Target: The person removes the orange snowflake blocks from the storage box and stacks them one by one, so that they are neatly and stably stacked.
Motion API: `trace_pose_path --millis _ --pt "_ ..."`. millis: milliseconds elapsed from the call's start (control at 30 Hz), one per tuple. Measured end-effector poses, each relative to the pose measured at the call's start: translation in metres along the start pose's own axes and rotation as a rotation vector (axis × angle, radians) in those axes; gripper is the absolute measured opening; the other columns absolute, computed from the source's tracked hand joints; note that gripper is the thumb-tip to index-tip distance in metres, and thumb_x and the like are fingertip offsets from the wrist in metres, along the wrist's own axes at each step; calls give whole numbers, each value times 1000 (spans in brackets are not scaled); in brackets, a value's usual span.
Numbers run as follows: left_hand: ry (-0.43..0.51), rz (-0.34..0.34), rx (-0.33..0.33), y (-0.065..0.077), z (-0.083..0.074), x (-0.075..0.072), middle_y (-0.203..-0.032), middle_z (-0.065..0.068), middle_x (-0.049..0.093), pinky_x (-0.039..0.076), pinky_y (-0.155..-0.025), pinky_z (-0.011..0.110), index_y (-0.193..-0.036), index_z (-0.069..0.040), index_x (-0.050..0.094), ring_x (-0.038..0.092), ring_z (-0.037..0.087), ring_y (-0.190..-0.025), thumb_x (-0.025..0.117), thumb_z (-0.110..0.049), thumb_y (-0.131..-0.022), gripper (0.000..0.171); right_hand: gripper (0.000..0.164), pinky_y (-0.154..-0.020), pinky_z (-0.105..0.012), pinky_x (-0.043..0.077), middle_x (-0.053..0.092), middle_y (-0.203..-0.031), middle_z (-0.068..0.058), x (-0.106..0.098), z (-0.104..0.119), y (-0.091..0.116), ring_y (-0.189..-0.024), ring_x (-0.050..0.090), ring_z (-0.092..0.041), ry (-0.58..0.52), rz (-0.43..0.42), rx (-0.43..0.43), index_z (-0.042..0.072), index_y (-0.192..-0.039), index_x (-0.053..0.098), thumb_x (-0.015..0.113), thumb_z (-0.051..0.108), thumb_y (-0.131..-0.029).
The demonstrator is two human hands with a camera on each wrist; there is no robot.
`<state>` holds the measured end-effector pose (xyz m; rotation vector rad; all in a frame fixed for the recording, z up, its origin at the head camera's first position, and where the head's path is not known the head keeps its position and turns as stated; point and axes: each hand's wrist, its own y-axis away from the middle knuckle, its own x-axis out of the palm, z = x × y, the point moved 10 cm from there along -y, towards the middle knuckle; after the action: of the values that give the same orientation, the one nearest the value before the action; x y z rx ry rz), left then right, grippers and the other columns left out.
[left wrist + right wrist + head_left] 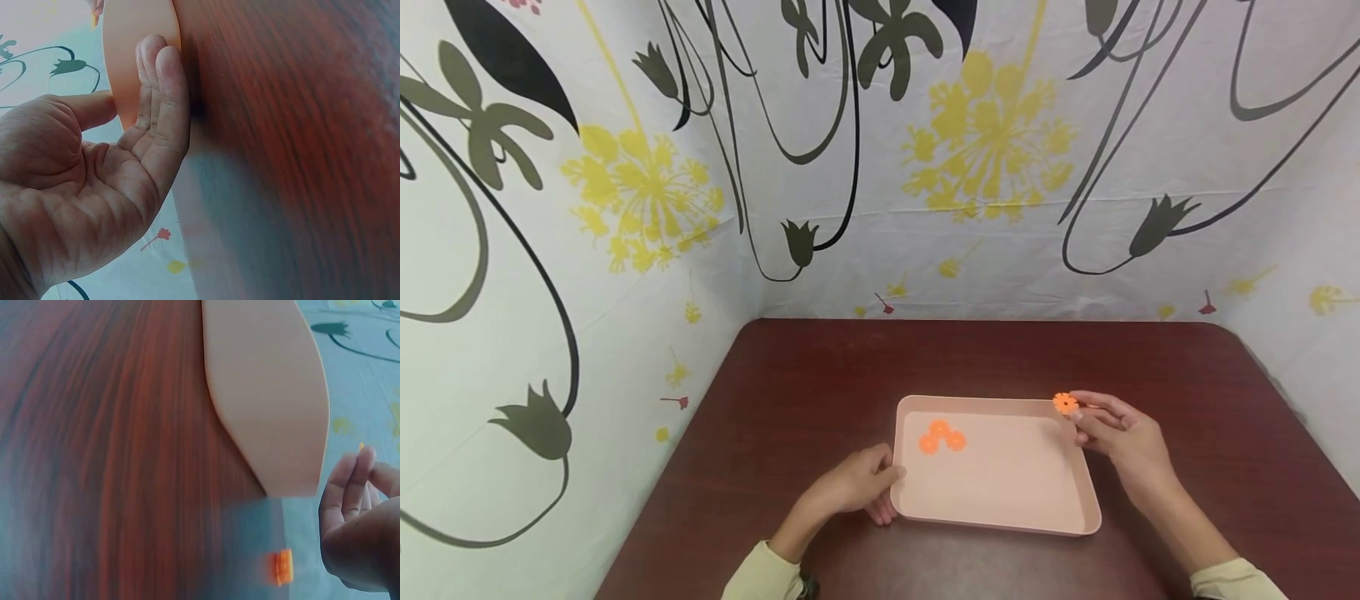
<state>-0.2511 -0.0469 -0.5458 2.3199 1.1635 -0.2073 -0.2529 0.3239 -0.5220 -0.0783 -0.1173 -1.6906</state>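
Observation:
At the back right corner of the pale pink tray (1000,487), my right hand (1123,437) pinches an orange notched disc (1065,403) between thumb and fingers. The disc faces the head camera, overlapping the tray's rim in this view. In the right wrist view only a sliver of orange shows above the fingertips. My left hand (857,482) grips the tray's left side, thumb at the rim and fingers along the outer wall. Inside the tray, towards its back left, three orange discs (940,428) lie close together in a small cluster.
The tray lies on a dark reddish-brown table (820,358) with wood grain. White cloth (850,183) with printed flowers hangs behind it and at the sides. In the right wrist view, another orange piece (284,567) shows beyond the tray's corner.

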Motion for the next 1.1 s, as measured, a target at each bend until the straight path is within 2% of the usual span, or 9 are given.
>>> trace_pose_path --millis 233,400,500,600,867,1100 --pt "4 -4 -3 0 1 0 -67 15 72 66 -54 44 -100 -4 54 71 23 -54 60 -23 -109 22 37 -65 -22 64 83 -99 8 -29 0 -5 -68 70 -8 -82 -78 -30 7 -133 68 76 6 -97" --pt "15 -2 3 0 1 0 -67 16 72 66 -54 44 -99 -4 53 71 23 -54 59 -22 -110 21 34 -62 -20 63 83 -94 8 -49 -6 -10 -64 69 -8 -122 -168 -7 11 -127 74 78 5 -95" --pt "16 -3 4 0 1 0 -68 16 72 66 -54 44 -99 -4 53 70 22 -54 59 -21 -110 21 31 -61 -20 63 83 -92 9 -56 -11 -13 -64 69 -7 -121 -191 14 14 -124 75 79 5 -94" --pt "10 -7 0 0 1 0 -68 16 72 66 -54 44 -99 -4 53 70 22 -54 59 -22 -110 21 30 -62 -20 63 82 -91 11 -60 -17 -15 -65 69 -7 -93 -195 47 16 -123 76 79 7 -95" --pt "-6 -18 -13 0 2 0 -67 15 72 66 -53 44 -99 -5 53 70 22 -54 60 -22 -109 22 22 -64 -22 64 78 -88 18 -71 -36 -18 -67 67 -7 30 -228 208 23 -117 78 80 18 -96" --pt "-7 -18 -13 0 0 1 -68 16 72 66 -53 45 -98 -5 54 71 24 -55 60 -21 -109 20 20 -62 -24 65 76 -84 20 -76 -40 -21 -64 65 -7 140 -235 248 24 -118 77 77 19 -98"
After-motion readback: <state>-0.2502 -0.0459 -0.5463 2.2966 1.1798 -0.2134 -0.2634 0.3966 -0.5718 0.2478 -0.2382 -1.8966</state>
